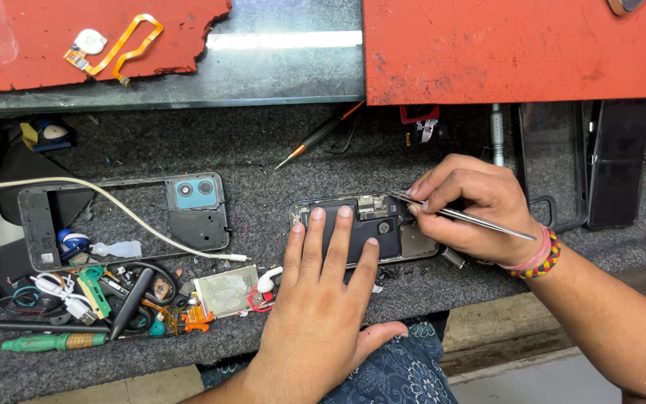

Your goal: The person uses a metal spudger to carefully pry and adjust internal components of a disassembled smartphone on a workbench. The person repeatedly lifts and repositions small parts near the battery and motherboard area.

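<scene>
Underneath left fingers (321,224) lies the opened phone (368,228), tweezers (457,215) alongside.

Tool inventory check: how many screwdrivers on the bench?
2: an orange-tipped screwdriver behind the opened phone, a green-handled screwdriver at front left. Clutter may hide more.

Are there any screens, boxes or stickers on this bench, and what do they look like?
No lit screens, boxes or stickers show.
Opened phone: middle of the grey mat, dark rectangle with its insides showing, under the left hand; the right hand holds tweezers over it.
Phone back frame: to the left, dark hollow rectangle with a blue camera block.
</scene>
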